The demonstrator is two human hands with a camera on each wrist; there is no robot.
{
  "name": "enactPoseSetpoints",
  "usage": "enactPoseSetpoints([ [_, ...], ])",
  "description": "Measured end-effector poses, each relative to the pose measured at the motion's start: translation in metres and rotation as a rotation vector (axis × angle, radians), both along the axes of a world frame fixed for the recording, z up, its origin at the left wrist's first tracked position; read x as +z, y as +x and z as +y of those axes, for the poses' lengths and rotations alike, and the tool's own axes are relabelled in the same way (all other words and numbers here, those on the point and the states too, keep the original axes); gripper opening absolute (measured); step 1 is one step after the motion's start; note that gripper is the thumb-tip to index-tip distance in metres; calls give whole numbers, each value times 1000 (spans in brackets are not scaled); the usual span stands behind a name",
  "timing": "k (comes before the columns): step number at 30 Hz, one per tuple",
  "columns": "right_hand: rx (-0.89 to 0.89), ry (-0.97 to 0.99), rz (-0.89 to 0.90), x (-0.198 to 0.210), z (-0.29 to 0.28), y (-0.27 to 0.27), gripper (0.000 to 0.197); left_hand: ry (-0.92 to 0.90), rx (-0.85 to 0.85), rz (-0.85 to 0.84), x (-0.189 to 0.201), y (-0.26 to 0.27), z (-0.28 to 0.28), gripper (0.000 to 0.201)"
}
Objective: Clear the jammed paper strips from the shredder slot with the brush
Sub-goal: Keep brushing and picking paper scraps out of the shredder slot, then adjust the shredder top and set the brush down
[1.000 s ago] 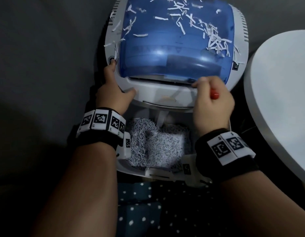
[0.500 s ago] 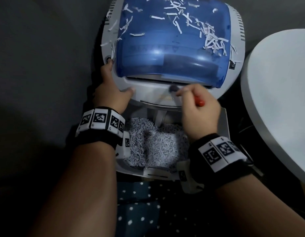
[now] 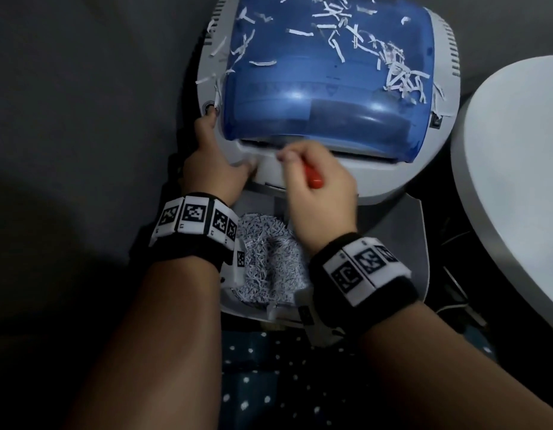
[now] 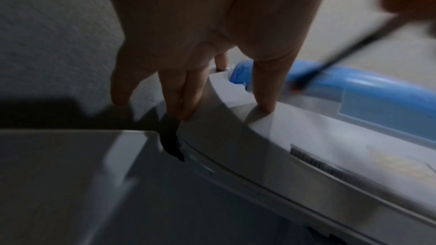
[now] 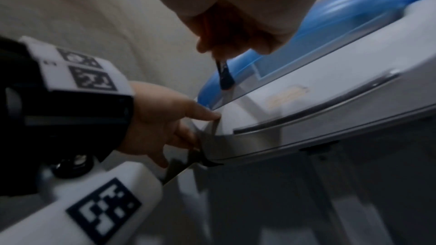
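A white shredder with a blue see-through lid stands below me, loose paper strips scattered on the lid. The slot is the dark gap under the lid's front edge. My right hand pinches a thin brush with a red handle end. Its dark tip sits at the slot's left part, and the shaft slants in from the right. My left hand rests on the shredder's front-left corner, thumb pressed on top, straight fingers down the side.
The pulled-out bin under the shredder head holds a heap of shreds. A white round table stands close on the right, with cables beneath it. Dotted blue fabric lies near me.
My right hand has swept the brush leftward along the slot, from right of centre to near the left end. The left hand has stayed on the corner.
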State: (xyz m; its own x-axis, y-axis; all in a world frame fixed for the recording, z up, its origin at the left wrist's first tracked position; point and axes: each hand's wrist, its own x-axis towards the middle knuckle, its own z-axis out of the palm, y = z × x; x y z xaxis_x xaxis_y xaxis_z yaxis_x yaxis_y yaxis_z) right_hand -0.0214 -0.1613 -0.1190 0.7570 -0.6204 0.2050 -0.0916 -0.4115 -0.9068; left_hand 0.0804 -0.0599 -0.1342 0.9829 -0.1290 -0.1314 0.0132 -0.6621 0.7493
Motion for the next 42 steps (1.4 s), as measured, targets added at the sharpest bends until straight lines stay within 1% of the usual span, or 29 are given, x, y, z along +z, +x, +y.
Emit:
enactPoseSetpoints([
  [2,98,36,58,-2,9,13,12,9,-13,-3,-2,1,2,88],
  [4,81,70,173,-4,4,19,14,9,-16,6,-1,0,3,90],
  [6,-65,32,263,-6,-14,17,18,7,-21,12,0,0,4,91],
  [7,-165,4,263,-5,-24,12,20,4,-22,12,-1,0,4,91],
  [9,-305,-13,181,-2,-42,-4,19,0,-16,15,-2,1,4,90],
  [11,-346,-10,106,1,-53,-18,18,3,-9,23,-2,1,3,90],
  [15,-300,33,27,14,-60,-30,27,72,-15,59,4,4,2,89],
  [19,-357,33,-48,33,-75,-37,32,210,-57,70,13,11,-2,87],
  [22,-368,35,-143,49,-85,-38,37,286,-69,82,20,14,-7,82],
  [25,-351,6,-181,65,-93,-34,34,335,-64,92,25,16,-12,78],
  [27,-320,-25,-133,72,-101,-26,29,361,-57,109,29,16,-15,75],
  [30,-195,-115,90,77,-109,-14,17,401,-53,134,37,17,-21,71],
  [32,-125,-172,205,77,-111,-13,18,415,-55,155,46,19,-24,68],
  [34,-127,-158,177,78,-112,-17,26,404,-29,193,58,24,-27,67],
  [36,-192,-97,95,85,-115,-21,27,375,33,189,70,26,-32,67],
  [38,-257,-57,39,92,-121,-20,25,378,83,109,79,26,-39,63],
  [39,-267,-58,33,96,-124,-17,24,389,77,68,83,25,-44,62],
  [40,-256,-73,52,97,-127,-14,22,402,51,37,86,23,-49,61],
  [42,-174,-126,173,96,-128,-7,22,422,-4,-21,92,18,-59,61],
])
